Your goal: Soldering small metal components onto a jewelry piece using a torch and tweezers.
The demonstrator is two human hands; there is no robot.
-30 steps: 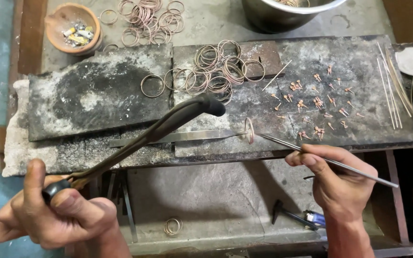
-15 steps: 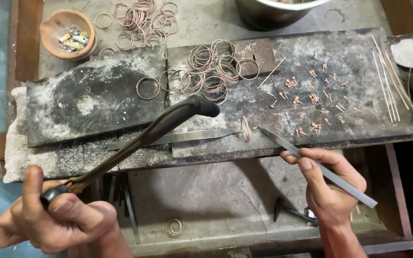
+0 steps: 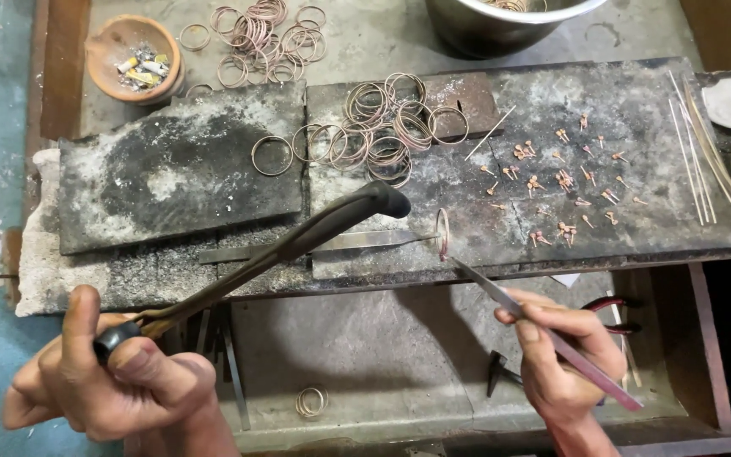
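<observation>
Crowding the slab (image 3: 636, 237): loose rings (image 3: 382, 131), small findings (image 3: 564, 178), thin rods (image 3: 700, 161).

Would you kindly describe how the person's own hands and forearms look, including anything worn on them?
Both are bare: the left hand and right hand show no gloves, rings, watch or bracelets, and no sleeves reach the visible wrists. Nails are short. The forearms are cut off by the frame's lower edge.

Bare charred slab surface (image 3: 171, 182) at left offers free passage; heaped copper wire rings (image 3: 382, 127) (far centre) and scattered small copper pieces (image 3: 564, 178) obstruct right.
</observation>
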